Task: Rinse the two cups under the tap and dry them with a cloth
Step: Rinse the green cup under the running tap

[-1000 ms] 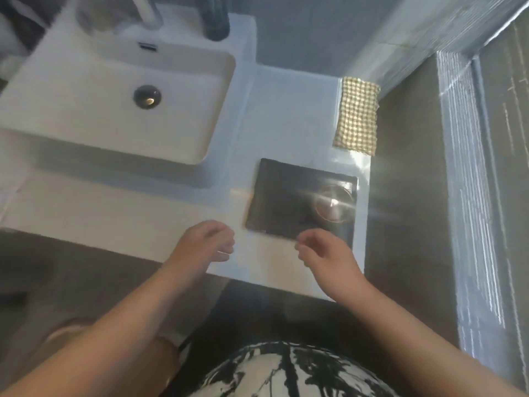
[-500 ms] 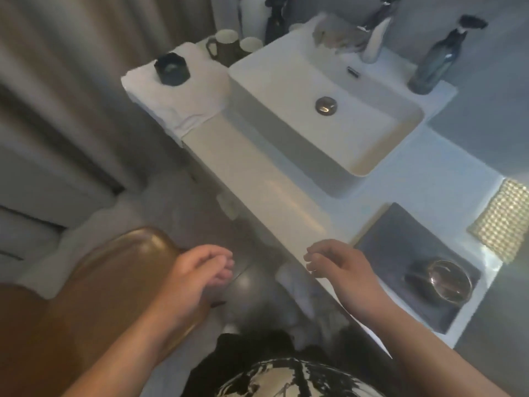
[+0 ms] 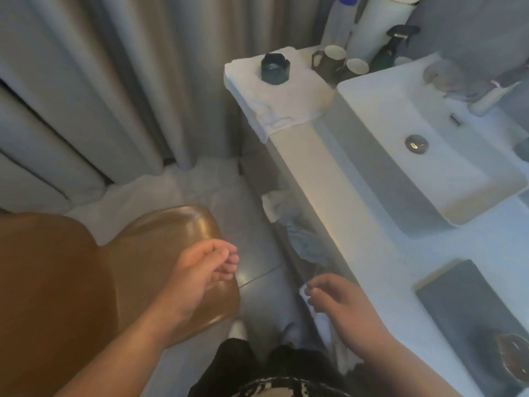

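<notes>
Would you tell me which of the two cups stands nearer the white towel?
The left cup, whose handle shows toward the towel; the other cup sits nearer the sink.

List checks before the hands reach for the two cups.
1. Hands free: ok. Left hand and right hand hold nothing.
2. Cups upright beside the sink: ok.
3. Hands near the cups: not ok, both are low, far from them.
4. Tap off: cannot tell, blurred.
5. Cloth nearby: ok. White towel lies beside the cups, with a dark jar on it.
</notes>
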### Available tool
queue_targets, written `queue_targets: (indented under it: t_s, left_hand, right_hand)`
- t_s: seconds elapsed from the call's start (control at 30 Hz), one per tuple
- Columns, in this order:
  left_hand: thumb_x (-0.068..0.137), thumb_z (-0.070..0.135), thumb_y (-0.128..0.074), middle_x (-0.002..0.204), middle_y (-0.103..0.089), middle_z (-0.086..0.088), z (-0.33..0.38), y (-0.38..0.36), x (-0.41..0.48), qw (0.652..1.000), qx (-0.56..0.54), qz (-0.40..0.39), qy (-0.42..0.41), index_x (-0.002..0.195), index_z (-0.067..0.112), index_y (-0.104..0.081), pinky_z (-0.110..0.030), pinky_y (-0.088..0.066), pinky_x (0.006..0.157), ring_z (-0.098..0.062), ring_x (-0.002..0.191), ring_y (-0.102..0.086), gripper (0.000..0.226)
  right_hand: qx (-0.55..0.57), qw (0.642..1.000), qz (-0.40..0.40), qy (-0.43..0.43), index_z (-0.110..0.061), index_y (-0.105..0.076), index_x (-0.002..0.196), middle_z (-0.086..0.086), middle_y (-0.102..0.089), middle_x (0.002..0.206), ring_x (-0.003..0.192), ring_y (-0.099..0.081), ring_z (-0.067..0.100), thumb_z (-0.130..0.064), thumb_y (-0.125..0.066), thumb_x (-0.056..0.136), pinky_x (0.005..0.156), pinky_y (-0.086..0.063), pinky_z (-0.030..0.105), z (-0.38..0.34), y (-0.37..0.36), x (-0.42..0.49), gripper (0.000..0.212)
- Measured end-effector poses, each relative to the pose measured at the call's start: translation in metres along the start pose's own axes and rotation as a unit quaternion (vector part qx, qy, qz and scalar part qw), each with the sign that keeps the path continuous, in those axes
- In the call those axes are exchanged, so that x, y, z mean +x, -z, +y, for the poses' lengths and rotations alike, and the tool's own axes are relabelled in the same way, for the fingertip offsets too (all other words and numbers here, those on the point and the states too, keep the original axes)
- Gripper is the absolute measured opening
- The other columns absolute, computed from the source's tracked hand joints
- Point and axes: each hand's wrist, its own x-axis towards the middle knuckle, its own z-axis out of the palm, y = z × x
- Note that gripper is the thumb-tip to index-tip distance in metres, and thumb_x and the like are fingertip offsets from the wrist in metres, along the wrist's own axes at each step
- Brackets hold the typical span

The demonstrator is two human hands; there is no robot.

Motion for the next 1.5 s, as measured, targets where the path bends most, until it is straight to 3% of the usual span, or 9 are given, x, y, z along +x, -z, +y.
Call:
queue_targets:
  t_s: [0.13,0.43,0.53,0.73,0.9,1.03,1.17,1.37,1.5]
  left_hand:
    - [0.078,0.025,-0.058,0.079,-0.073,-0.008,0.003,-0.001,0.003,1.0,-0.01,0.012,-0.006,0.095,0.001,-0.07,-0.03,-0.057,0.071,-0.019,0.074,-0.068,0.032]
    - [0.074,0.025,-0.058,0.079,-0.072,-0.011,0.015,-0.046,0.027,0.999,-0.012,0.048,0.013,0.094,-0.001,-0.069,-0.029,-0.057,0.066,-0.019,0.07,-0.066,0.034]
    - [0.073,0.025,-0.059,0.08,-0.071,-0.012,0.023,-0.063,0.037,0.998,-0.009,0.06,0.007,0.098,-0.005,-0.067,-0.027,-0.057,0.064,-0.02,0.071,-0.066,0.04]
    - [0.085,0.008,-0.068,0.079,-0.07,-0.015,0.029,-0.061,0.046,0.995,-0.02,0.1,0.011,0.097,-0.007,-0.067,-0.025,-0.056,0.06,-0.022,0.07,-0.065,0.019]
    - [0.097,-0.007,-0.047,0.081,-0.067,-0.023,0.024,-0.046,0.058,0.986,-0.022,0.157,0.049,0.096,-0.01,-0.065,-0.024,-0.056,0.053,-0.022,0.064,-0.063,0.018]
    - [0.097,-0.008,-0.047,0.081,-0.068,-0.023,0.031,-0.036,0.091,0.982,-0.014,0.174,0.068,0.091,-0.006,-0.067,-0.024,-0.058,0.052,-0.028,0.069,-0.062,0.02]
    - [0.097,-0.008,-0.046,0.075,-0.071,-0.016,0.053,-0.032,0.15,0.983,-0.019,0.166,0.077,0.089,-0.003,-0.067,-0.026,-0.057,0.056,-0.024,0.065,-0.064,0.022]
    - [0.097,-0.007,-0.047,0.07,-0.072,-0.011,0.1,-0.018,0.287,0.988,-0.014,0.117,0.098,0.087,0.0,-0.066,-0.021,-0.057,0.056,-0.012,0.058,-0.069,0.023]
    - [0.083,0.011,-0.066,0.069,-0.075,-0.006,0.145,-0.012,0.377,0.993,0.005,0.062,0.1,0.089,0.005,-0.067,-0.023,-0.059,0.062,-0.015,0.066,-0.069,0.008]
  right_hand:
    - [0.002,1.0,-0.01,0.001,-0.039,-0.069,0.085,-0.002,-0.072,0.086,0.082,-0.069,0.019,-0.015,-0.066,0.093,0.079,-0.055,0.031,-0.006,0.001,0.008,0.025]
    - [0.016,1.0,-0.016,0.0,-0.023,-0.073,0.081,0.0,-0.074,0.084,0.08,-0.069,0.018,-0.008,-0.068,0.09,0.077,-0.053,0.027,0.007,0.047,0.037,0.018]
    - [0.016,1.0,-0.008,0.013,-0.021,-0.074,0.083,0.003,-0.073,0.084,0.075,-0.066,0.005,-0.005,-0.069,0.089,0.071,-0.048,0.01,0.012,0.064,0.054,0.018]
    - [-0.037,0.995,-0.063,0.062,-0.028,-0.072,0.092,-0.009,-0.073,0.091,0.087,-0.064,-0.002,-0.016,-0.065,0.094,0.072,-0.045,0.004,-0.023,0.095,0.109,0.014]
    - [-0.037,0.984,-0.067,0.162,-0.03,-0.068,0.097,-0.009,-0.07,0.104,0.1,-0.065,0.006,-0.017,-0.063,0.095,0.083,-0.049,0.018,-0.107,0.106,0.188,0.014]
    - [-0.023,0.981,-0.063,0.183,-0.021,-0.07,0.102,-0.008,-0.07,0.105,0.1,-0.064,0.006,-0.016,-0.062,0.096,0.083,-0.047,0.017,-0.151,0.104,0.238,0.011]
    - [0.002,0.987,-0.061,0.146,-0.02,-0.071,0.099,-0.008,-0.071,0.101,0.095,-0.064,0.004,-0.013,-0.062,0.095,0.081,-0.048,0.012,-0.159,0.098,0.282,0.011]
    - [0.015,0.997,-0.032,0.062,-0.028,-0.071,0.096,-0.005,-0.073,0.1,0.099,-0.067,0.017,-0.023,-0.064,0.095,0.094,-0.054,0.044,-0.164,0.084,0.367,0.009]
    - [0.01,1.0,-0.021,-0.002,-0.034,-0.07,0.09,-0.005,-0.073,0.099,0.097,-0.067,0.019,-0.021,-0.065,0.095,0.094,-0.052,0.047,-0.18,0.075,0.411,0.014]
